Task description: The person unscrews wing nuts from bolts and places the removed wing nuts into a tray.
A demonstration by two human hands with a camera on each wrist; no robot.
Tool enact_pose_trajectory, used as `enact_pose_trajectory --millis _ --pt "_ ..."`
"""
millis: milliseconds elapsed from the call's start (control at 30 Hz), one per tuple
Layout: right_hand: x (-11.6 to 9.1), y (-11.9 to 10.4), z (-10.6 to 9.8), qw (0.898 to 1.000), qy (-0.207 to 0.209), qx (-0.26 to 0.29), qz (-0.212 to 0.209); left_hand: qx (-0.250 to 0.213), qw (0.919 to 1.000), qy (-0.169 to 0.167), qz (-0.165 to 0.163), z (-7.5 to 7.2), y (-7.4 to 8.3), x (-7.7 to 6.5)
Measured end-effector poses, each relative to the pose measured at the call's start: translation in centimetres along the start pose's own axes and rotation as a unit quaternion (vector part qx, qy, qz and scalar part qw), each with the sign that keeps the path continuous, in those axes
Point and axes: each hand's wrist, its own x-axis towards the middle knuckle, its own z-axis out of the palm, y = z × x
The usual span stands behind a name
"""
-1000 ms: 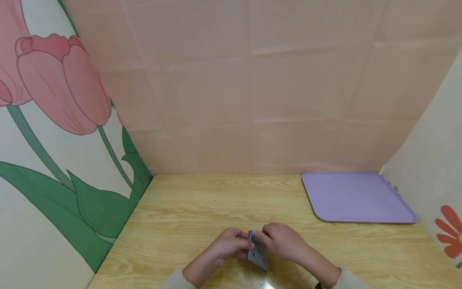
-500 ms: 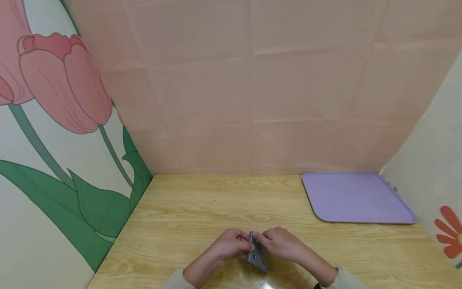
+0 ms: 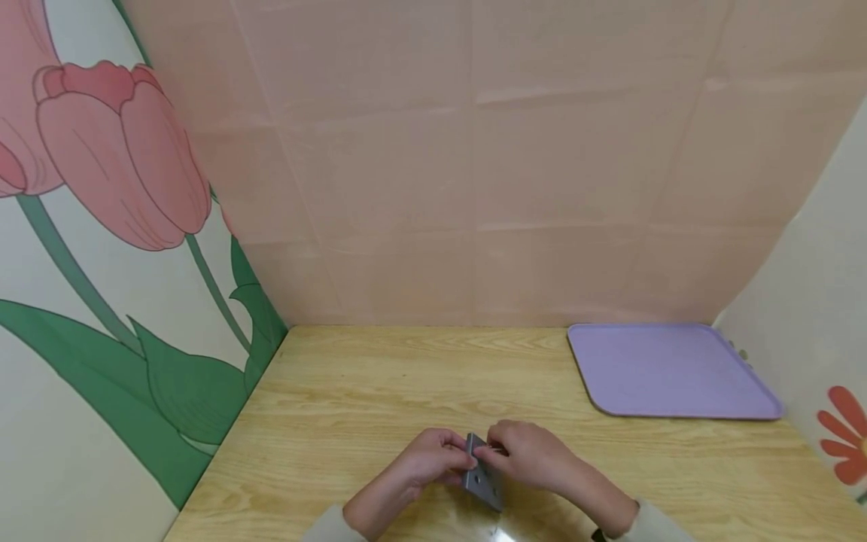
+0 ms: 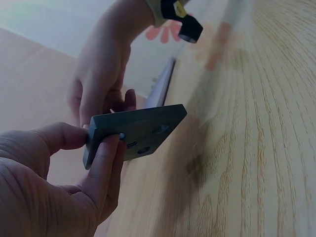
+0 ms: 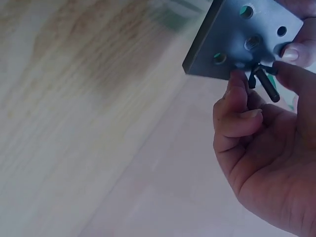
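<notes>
A grey metal plate (image 3: 482, 485) with several holes is held tilted above the table near its front edge. My left hand (image 3: 433, 457) grips the plate by one end, thumb on the edge and fingers on the face towards me in the left wrist view. A small bolt end (image 4: 122, 136) shows by those fingertips. On the opposite face, a dark wing nut (image 5: 260, 72) sits on the bolt's protruding shank (image 5: 269, 89). My right hand (image 3: 535, 454) has its thumb and a curled finger at either side of the wing nut, pinching it.
A lilac tray (image 3: 670, 369) lies at the back right of the wood-grain table (image 3: 379, 376). A pink sheet (image 3: 433, 188) covers the back wall. Flower-painted panels (image 3: 122, 165) stand at the sides.
My right fingers reached forward along the plate half a second ago, and now they are drawn back and curled at the wing nut. The left hand and plate stay nearly still.
</notes>
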Motion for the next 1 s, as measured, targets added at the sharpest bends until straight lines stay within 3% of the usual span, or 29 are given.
enact_pose_trajectory --millis 200,400,567,1000 --pt "-0.14 0.02 -0.10 0.993 0.033 -0.085 -0.071 -0.006 0.9999 0.010 0.006 0.19 -0.25 0.20" --pt "-0.20 -0.02 -0.13 0.965 0.098 -0.196 -0.144 -0.008 0.9999 0.006 0.003 0.09 -0.34 0.29" --pt "-0.11 -0.08 -0.27 0.946 0.125 -0.238 -0.181 -0.004 1.0000 0.008 -0.001 0.04 -0.33 0.31" --pt "-0.15 -0.29 -0.47 0.942 0.119 -0.238 -0.205 -0.007 0.9999 0.012 -0.007 -0.01 -0.20 0.17"
